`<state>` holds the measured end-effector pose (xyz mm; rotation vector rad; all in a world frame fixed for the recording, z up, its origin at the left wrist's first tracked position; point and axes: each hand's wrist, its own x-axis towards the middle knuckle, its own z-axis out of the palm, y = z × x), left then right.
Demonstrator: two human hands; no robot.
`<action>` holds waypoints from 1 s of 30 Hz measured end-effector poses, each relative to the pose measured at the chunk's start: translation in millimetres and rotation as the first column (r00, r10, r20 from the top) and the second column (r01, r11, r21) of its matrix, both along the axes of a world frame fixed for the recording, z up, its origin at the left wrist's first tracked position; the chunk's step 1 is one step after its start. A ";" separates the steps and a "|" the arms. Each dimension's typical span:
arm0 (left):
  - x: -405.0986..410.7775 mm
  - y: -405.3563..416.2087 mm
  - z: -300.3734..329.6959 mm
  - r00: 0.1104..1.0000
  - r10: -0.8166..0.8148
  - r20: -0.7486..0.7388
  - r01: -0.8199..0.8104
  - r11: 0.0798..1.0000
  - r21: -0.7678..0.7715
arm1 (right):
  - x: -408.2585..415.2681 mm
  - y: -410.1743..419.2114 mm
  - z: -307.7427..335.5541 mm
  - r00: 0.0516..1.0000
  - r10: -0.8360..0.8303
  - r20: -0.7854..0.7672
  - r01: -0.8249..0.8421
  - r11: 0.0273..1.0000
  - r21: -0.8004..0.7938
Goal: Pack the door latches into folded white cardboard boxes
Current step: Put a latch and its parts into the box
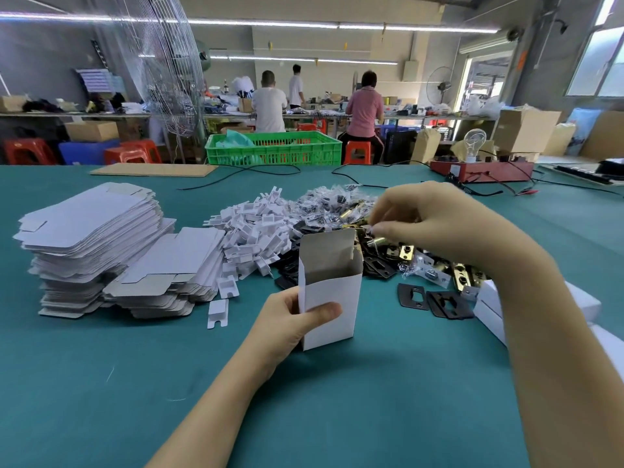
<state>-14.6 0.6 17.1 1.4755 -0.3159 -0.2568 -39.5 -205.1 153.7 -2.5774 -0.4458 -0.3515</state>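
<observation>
Flat box blanks [91, 231] wait stacked at left. My left hand [290, 319] grips 1 open white box [332, 292] upright on the counter [388, 400], mouth ready; my right hand's [435, 217] fingers pinch something small over the latch pile [415, 261].

Latch pile [388, 255] and flat cartons [101, 244] flank bare table [388, 400].

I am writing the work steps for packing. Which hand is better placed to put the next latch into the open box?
The right hand: it already reaches into the pile of latches just behind the open box. The left hand grips the box upright, so it is not free.
</observation>
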 end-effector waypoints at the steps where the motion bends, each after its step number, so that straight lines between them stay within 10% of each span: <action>1: 0.2 0.2 -0.1 1.000 0.000 -0.002 0.000 1.000 -0.003 | 0.0 -8.8 -0.2 0.999 -0.043 0.005 0.043 0.999 0.021; 9: 7.5 3.6 -5.5 0.991 0.120 -0.050 -0.124 0.989 -0.079 | 7.7 -51.1 -17.1 0.937 -0.319 -0.143 0.322 0.947 -0.002; 30: 14.5 9.7 -10.0 0.978 0.209 -0.021 -0.210 0.978 -0.019 | 29.2 -45.4 -38.3 0.933 -0.294 -0.209 0.287 0.956 -0.063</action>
